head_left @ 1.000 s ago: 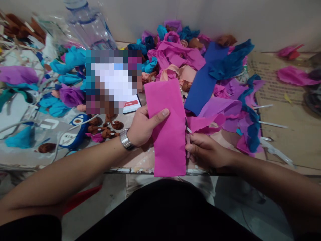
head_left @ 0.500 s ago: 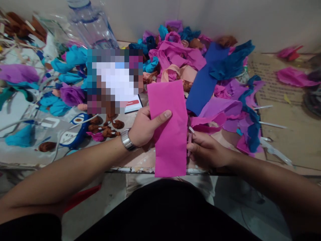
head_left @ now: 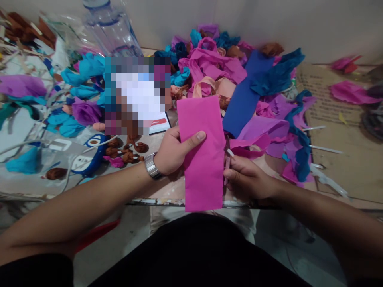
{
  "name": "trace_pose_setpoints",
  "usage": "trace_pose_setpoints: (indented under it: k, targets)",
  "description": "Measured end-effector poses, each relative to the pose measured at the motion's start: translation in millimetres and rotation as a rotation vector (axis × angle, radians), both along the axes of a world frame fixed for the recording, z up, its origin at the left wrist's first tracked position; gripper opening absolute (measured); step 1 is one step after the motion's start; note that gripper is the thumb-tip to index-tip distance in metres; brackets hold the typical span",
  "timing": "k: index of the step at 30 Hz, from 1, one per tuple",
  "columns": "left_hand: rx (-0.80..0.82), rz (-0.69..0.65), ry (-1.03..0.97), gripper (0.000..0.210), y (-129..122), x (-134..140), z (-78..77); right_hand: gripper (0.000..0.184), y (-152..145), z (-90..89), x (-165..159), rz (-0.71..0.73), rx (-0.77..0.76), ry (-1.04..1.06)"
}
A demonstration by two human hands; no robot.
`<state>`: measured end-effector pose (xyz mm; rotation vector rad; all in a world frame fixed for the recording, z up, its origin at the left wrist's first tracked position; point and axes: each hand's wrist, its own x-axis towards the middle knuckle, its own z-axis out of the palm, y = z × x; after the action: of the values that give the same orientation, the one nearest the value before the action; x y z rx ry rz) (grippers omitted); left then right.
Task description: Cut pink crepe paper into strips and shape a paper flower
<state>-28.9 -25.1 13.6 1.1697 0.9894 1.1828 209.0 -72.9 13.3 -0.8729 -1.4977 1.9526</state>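
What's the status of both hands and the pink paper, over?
Left hand grips pink paper strip. Right hand holds scissors at its right edge. Crepe scraps piled behind.

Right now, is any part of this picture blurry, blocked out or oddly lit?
Head view: a pixelated block hides something on the table; the pink crepe paper strip in the left hand is sharp and evenly lit; the water bottle and the frame's corners look soft and stretched.

Bare forearms, silver metal-link wristwatch [head_left: 151, 166] on the left wrist, black short sleeves, black garment over the lap
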Motion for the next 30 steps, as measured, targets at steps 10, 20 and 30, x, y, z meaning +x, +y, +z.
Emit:
trace_pose_setpoints:
  k: [10, 20, 30]
  targets:
    - [0.003, 0.007, 0.012, 0.041, 0, 2, 2.9, 0.032, 1, 4.4, -2, 0.006, 0.017, -0.012]
    - [-0.016, 0.008, 0.004, 0.042, -1, 1, 2.3, 0.034, 3, 6.0, -2, 0.008, 0.075, -0.055]
    - [-0.014, -0.019, -0.019, 0.041, -1, 1, 2.1, 0.037, 3, 8.9, -2, 0.017, 0.078, -0.03]
